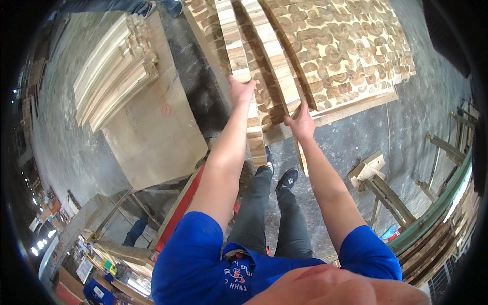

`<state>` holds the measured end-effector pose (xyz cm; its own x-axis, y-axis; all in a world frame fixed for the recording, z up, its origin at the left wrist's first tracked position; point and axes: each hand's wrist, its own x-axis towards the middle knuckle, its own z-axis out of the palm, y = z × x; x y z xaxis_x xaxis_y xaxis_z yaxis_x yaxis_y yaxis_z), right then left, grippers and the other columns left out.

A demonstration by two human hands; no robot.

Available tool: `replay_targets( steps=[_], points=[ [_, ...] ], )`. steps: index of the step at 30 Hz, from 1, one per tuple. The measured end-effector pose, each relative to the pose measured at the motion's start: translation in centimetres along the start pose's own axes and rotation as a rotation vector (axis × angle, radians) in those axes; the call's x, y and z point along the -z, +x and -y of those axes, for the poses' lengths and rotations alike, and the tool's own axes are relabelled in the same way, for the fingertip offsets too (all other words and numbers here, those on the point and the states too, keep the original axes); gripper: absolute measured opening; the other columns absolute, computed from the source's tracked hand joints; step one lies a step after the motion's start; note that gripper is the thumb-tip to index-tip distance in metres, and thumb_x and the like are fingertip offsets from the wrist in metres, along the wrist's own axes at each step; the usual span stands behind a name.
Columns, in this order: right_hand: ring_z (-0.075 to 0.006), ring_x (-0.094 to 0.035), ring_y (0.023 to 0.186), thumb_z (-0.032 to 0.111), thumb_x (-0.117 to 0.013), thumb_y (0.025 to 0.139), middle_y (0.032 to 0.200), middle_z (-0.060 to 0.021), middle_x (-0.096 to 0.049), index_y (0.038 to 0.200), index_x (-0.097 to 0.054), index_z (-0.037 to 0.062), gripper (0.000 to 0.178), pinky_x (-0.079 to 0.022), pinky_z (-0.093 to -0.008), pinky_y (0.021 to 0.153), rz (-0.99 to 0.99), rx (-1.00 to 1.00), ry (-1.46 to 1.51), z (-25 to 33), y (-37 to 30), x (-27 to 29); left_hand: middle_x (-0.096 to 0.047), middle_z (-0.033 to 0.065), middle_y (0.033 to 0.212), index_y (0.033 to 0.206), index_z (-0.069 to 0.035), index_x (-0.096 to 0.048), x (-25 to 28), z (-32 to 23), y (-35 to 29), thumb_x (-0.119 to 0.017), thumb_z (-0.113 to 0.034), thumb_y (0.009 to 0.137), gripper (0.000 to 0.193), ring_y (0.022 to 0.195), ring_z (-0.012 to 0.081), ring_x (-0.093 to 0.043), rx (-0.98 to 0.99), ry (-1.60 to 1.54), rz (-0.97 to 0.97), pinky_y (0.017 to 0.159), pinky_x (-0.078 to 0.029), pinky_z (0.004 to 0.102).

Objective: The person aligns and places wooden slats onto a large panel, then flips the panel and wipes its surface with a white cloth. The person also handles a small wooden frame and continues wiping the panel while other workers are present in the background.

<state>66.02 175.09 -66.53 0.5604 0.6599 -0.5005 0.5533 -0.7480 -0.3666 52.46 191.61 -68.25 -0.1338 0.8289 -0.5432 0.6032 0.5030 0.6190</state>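
My left hand (242, 92) is wrapped round a long laminated wood plank (236, 58). That plank's near end sticks out past the hand toward my legs. To its right, my right hand (302, 124) grips a second laminated plank (275, 53), its thumb over the edge and the other fingers mostly hidden. Both planks run away from me, side by side with a gap between them. Under and beside them is a broad stack of wood pieces (351, 48), whose end grain faces up in a patchwork of light and brown.
On the left, pale wood strips (119, 71) lie piled on a flat board (157, 127). A wooden block (367, 168) sits on a metal bar at the right, near a green rail (432, 216). A red beam (178, 213) runs beside my left arm. Another person's feet show at the far top left.
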Motion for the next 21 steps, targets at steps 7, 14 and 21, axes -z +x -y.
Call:
replay_targets(
  steps=[7,14,21],
  points=[
    [-0.0331,-0.057,0.077,0.03,-0.071,0.063,0.082,-0.0211,-0.059,0.092,-0.049,-0.0022,0.049,-0.046,-0.0396,0.071,-0.004,0.21,0.35,-0.9,-0.8,6.0,-0.061,0.0107,0.1,0.108,-0.002,-0.049,7.0,3.3,-4.7,-0.067,-0.002,0.069,0.042,0.089,0.019,-0.06,-0.094,-0.534,0.209,0.076,-0.051,0.0329],
    [-0.0197,-0.058,0.08,0.024,-0.067,0.066,0.089,-0.0138,-0.064,0.101,-0.057,-0.0066,0.048,-0.047,-0.0322,0.074,0.236,0.142,0.566,-0.8,-13.7,15.8,-0.061,0.0072,0.1,0.111,-0.002,-0.048,18.6,0.3,-19.4,-0.066,0.0,0.07,0.045,0.089,0.0156,-0.06,-0.196,-0.612,0.263,0.076,-0.051,0.0305],
    [-0.0147,-0.056,0.077,0.006,-0.06,0.071,0.087,-0.0075,-0.062,0.099,-0.057,-0.0018,0.029,-0.046,-0.029,0.071,0.16,0.272,0.73,-4.3,-26.8,20.6,-0.06,0.0088,0.105,0.121,-0.001,-0.046,30.3,-2.8,-38.4,-0.066,0.002,0.068,0.057,0.093,0.0149,-0.06,-0.314,-0.733,0.328,0.079,-0.049,0.0275]
  ],
)
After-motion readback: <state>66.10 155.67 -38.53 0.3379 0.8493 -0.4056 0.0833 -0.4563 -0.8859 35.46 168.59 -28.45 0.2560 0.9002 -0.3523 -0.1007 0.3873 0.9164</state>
